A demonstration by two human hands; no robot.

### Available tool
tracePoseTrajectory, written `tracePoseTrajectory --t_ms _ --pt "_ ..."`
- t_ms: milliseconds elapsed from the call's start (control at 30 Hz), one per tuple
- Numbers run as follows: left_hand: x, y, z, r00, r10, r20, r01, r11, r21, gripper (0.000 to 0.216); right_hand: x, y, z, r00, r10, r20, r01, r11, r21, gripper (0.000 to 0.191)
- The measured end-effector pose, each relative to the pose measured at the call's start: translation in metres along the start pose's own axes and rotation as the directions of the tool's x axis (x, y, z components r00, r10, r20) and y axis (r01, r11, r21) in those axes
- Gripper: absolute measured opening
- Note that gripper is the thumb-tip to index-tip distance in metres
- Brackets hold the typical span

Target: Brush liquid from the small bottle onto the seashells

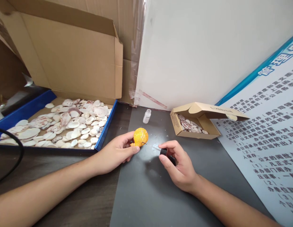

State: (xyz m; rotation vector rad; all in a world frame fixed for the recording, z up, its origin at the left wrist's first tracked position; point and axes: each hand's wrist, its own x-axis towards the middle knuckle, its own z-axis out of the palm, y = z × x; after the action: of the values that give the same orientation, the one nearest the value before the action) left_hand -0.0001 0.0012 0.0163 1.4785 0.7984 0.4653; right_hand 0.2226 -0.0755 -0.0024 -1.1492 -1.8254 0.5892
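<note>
My left hand (124,148) pinches a bright orange-yellow scallop shell (140,136) between thumb and fingers, its ribbed fan side upward. In my right hand (178,164) is a small brush (163,152) with a black cap-like handle and a thin pale stem. The stem points left at the shell, and its dark tip is at or very close to the shell's lower right edge; I cannot tell whether they touch. Beyond both hands stands a small clear bottle (147,116), uncapped, with a whitish look.
To the left, an open blue-edged cardboard box (106,126) holds many pale shells (73,123). A smaller cardboard box (196,134) with shells sits at the back right. A grey mat (146,195) covers part of the dark table. A printed poster (262,132) lines the right side; a black cable (20,157) curves at far left.
</note>
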Motion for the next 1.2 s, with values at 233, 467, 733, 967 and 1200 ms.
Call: tracePoseTrajectory --t_ms 233,467,733,967,1200 --pt "-0.0007 0.0011 -0.0002 1.0 -0.012 0.007 0.012 1.0 0.002 0.038 0.0022 -0.0001 0.0029 0.994 0.083 -0.071 -0.087 0.994 -0.064 0.014" --pt "-0.0005 0.0015 0.0001 1.0 -0.011 -0.004 0.011 1.0 0.001 0.036 0.0016 -0.0001 0.0017 1.0 0.011 0.001 -0.011 1.0 -0.026 0.016" --pt "-0.0007 0.0013 0.0001 1.0 -0.002 0.006 0.002 1.0 -0.007 0.034 0.003 0.0012 0.0031 0.989 0.102 -0.103 -0.107 0.993 -0.049 0.016" --pt "-0.0003 0.0013 0.0011 1.0 0.004 -0.001 -0.004 1.0 -0.02 0.03 0.0024 0.0012 0.0028 0.996 0.083 -0.017 -0.083 0.996 -0.018 0.016" --pt "0.0001 0.0022 0.0014 1.0 0.016 0.024 -0.015 0.999 -0.033 0.026 -0.0002 0.0025 0.0018 0.996 0.088 -0.006 -0.088 0.996 0.015 0.016"
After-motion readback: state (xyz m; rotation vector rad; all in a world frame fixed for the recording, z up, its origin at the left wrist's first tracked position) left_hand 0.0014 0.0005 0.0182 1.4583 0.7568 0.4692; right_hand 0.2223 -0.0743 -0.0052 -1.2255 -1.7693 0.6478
